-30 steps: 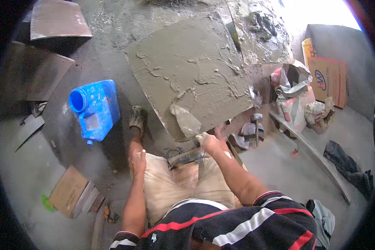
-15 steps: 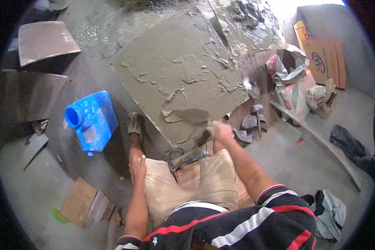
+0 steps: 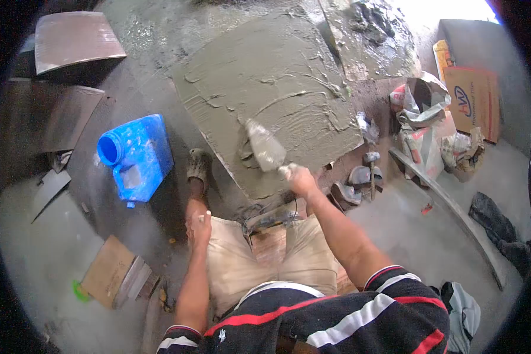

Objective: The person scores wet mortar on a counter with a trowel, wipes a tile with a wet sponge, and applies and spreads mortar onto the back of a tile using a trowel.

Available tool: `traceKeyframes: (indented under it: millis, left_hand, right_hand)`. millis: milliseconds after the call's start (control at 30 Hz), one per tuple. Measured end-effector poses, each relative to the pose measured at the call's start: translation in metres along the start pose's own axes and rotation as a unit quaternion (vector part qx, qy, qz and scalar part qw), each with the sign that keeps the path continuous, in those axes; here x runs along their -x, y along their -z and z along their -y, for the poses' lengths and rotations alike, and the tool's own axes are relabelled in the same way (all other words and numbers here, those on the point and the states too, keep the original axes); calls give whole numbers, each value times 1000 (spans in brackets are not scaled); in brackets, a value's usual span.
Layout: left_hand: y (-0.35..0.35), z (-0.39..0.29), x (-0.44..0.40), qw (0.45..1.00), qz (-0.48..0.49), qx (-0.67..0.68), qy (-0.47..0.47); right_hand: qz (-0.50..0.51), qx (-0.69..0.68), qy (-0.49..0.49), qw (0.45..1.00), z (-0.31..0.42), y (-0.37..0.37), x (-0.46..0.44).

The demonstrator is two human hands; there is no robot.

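My right hand (image 3: pixel 300 179) is closed round the handle of a pointed trowel (image 3: pixel 266 146). The wet, grey trowel blade lies against the mortar (image 3: pixel 277 76), which is spread in ridges and swirls over a large square slab in front of my knees. Resting at my left knee, on the edge of the beige shorts (image 3: pixel 227 248), is my left hand (image 3: pixel 199 229); its thumb stands apart and nothing shows in it, though some fingers are partly hidden. A second slab (image 3: pixel 360 59) at the top right carries a dark heap of wet mortar.
A blue jug (image 3: pixel 138 159) stands left of my foot. Tiles (image 3: pixel 76 41) lie at upper left, a small cardboard box (image 3: pixel 108 271) below. On the right are a mallet (image 3: pixel 371 171), torn bags (image 3: pixel 422 141), a carton (image 3: pixel 472 100) and a long curved strip (image 3: pixel 448 209).
My right hand has moved slightly left and up, and the trowel blade now shows broad side up, pointing away to the upper left. My left hand stays at the knee. The view has shifted slightly.
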State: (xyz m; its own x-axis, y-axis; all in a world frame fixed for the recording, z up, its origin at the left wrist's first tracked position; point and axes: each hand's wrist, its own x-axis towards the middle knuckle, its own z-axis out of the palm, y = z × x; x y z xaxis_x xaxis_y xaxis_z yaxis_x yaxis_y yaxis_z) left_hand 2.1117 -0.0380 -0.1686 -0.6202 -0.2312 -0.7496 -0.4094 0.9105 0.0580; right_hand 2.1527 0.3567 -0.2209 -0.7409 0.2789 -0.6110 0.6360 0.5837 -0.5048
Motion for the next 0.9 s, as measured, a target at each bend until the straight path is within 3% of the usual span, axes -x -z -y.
traceKeyframes:
  millis: [67,167,200,233,300,367,500,600,633,700,767,867,900]
  left_hand:
    - [4,4,-2,1000,14,2,20]
    - [-1,19,-11,999,4,33,-15]
    - [-3,22,-12,999,-3,42,-11]
    - [-4,22,-12,999,-8,51,-8]
    - [0,21,-9,998,-9,56,-14]
    - [2,18,-9,998,-12,57,-21]
    - [0,25,-9,999,-16,28,-17]
    - [4,29,-15,999,1,45,-17]
    - [4,29,-15,998,16,60,-13]
    - [4,27,-13,999,-1,49,-9]
    - [5,26,-13,999,-19,37,-5]
    - [6,30,-13,999,-21,47,-17]
    - [3,33,-16,998,-21,54,-29]
  right_hand:
    - [112,93,-44,988,21,1,21]
    - [136,157,-21,978,27,25,38]
    - [93,172,53,979,13,26,39]
    - [93,177,55,978,9,32,31]
    - [79,303,140,939,0,50,-1]
    - [78,370,123,918,10,82,-46]
    - [-37,285,-45,957,18,144,-96]
    - [-110,260,-86,956,-15,152,-87]
    - [-111,263,-85,955,-25,145,-83]
    - [-29,111,-69,991,-55,117,-73]
    - [-52,261,106,958,-100,48,-67]
    - [63,53,-99,992,0,14,-19]
    - [53,27,-85,995,9,2,-1]
